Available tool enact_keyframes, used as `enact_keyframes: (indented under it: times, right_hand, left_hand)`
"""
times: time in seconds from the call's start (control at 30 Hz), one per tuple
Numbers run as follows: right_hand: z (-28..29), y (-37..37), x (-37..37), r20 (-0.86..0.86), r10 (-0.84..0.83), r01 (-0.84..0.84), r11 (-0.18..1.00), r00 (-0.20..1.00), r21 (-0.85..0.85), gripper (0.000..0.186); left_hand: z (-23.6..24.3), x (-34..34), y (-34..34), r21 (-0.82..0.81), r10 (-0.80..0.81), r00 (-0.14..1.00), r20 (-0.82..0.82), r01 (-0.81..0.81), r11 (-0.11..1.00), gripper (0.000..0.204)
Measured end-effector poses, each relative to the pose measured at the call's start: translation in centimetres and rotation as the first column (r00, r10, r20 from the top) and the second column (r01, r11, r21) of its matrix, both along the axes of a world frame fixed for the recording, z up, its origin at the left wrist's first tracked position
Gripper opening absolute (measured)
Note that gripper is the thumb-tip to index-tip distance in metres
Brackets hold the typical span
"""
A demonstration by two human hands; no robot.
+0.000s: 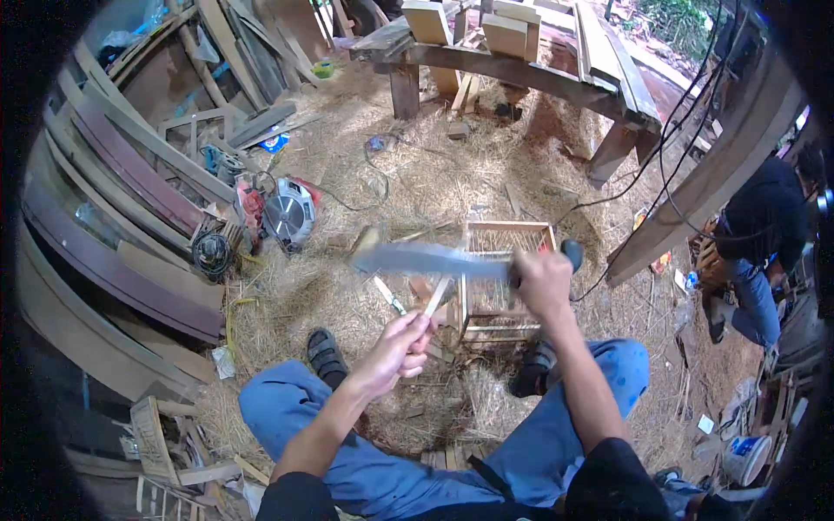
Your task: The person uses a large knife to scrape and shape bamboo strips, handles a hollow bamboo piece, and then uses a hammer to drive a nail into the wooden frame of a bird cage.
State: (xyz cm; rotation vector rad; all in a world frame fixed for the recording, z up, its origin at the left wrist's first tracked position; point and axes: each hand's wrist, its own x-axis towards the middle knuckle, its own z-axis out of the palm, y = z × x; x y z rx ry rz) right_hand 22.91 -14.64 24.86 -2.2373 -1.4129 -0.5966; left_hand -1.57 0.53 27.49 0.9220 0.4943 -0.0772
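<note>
My right hand (542,276) is closed round the handle of a machete (434,260). Its broad grey blade points left and is smeared by motion. Below the blade, my left hand (395,352) pinches a thin pale wooden stick (437,297) that slants up toward it; whether blade and stick touch, I cannot tell. A slatted wooden frame (508,227) stands on the ground just beyond my hands, partly hidden by the blade and right hand. Near the left hand lies a small narrow tool (389,295), its kind unclear.
A circular saw (288,214) rests at the left beside curved wooden panels (113,252). Shavings cover the ground (417,187). A wooden bench (495,65) stands ahead. A slanting post (721,165) and hanging cables (673,130) are right, near another person (760,226).
</note>
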Motion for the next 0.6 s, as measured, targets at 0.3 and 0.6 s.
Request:
enact_keyframes:
  times: [0.3,0.6]
  right_hand:
    - [-0.5,0.8,-0.2,0.098,-0.026,0.027,1.000,0.995,-0.014,0.021]
    - [-1.3,0.6,-1.1,-0.001,-0.019,0.018,1.000,1.000,-0.021,0.023]
  left_hand:
    - [-0.3,0.7,-0.3,-0.060,0.036,0.999,-0.039,-0.038,0.997,0.021]
    - [-0.5,1.3,-0.8,-0.024,0.050,0.999,-0.014,-0.050,0.998,0.026]
